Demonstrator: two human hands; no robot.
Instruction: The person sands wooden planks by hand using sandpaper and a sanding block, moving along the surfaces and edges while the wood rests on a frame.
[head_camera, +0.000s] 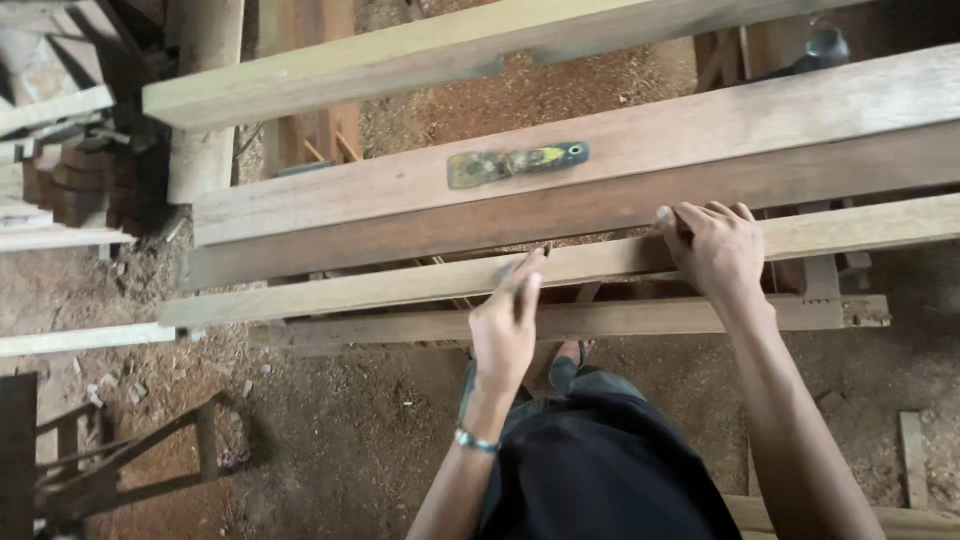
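Left hand (505, 325) pinching small dark pencil-like object (545, 250) at fingertips against long pale wooden rail (400, 285). Right hand (715, 250) curled over same rail, gripping edge. Yellow-green putty knife with dark handle (515, 162) lying on broad reddish plank (400, 195) beyond, untouched.

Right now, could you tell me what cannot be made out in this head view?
- Left hand: what its fingers pinch is too small to tell.
- Right hand: fingertips curl behind the pale plank.
- Tool on the wide plank: smeared, kind unclear.
- Top-right grey object: cut off, dim.
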